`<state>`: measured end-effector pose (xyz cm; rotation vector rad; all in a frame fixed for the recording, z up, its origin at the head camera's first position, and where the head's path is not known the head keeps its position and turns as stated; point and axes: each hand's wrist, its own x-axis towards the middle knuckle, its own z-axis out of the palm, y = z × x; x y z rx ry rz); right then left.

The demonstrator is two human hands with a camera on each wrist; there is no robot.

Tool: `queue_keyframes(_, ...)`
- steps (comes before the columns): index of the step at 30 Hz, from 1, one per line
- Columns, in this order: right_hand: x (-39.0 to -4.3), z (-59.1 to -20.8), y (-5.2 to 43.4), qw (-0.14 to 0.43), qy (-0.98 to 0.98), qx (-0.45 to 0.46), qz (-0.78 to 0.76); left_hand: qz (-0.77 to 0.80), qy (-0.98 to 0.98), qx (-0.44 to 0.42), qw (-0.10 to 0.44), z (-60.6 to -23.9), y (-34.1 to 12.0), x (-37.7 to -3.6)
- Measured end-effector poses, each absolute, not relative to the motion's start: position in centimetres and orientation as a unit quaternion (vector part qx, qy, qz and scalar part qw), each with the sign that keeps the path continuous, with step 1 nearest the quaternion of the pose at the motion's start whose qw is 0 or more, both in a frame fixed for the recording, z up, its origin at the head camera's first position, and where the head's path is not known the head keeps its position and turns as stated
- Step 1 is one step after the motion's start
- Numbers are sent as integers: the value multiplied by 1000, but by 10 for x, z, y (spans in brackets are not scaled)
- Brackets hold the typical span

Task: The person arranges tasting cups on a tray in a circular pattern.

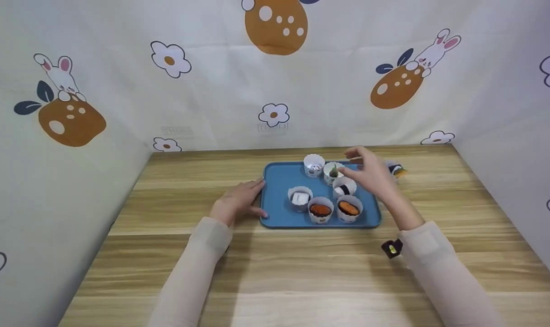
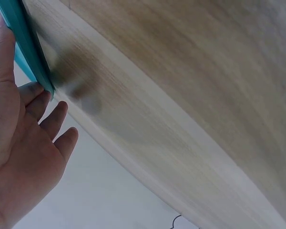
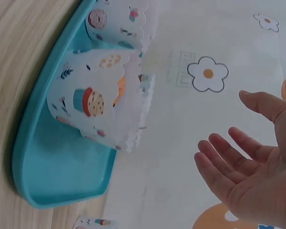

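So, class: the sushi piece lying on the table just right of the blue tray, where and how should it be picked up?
Probably by its two long sides, pinched from above. The sushi piece lies low on the table, clear of the tray, so its sides look free. The right hand hovers open nearby.

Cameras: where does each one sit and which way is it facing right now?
Head: above, looking forward and down at the wooden table, the blue tray, both forearms.
Left wrist: looks along the left hand resting at the tray's edge.
Right wrist: looks past the open right hand, empty, at the paper cups.
Shared: all three show the tray.
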<state>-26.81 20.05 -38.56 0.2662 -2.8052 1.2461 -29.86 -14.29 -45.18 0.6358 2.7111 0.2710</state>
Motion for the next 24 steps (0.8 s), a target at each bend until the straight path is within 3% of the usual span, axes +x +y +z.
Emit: queue_keyframes(24, -273, -392, 248, 142, -879, 40, 453, 81, 956, 228, 166, -455, -144, -300)
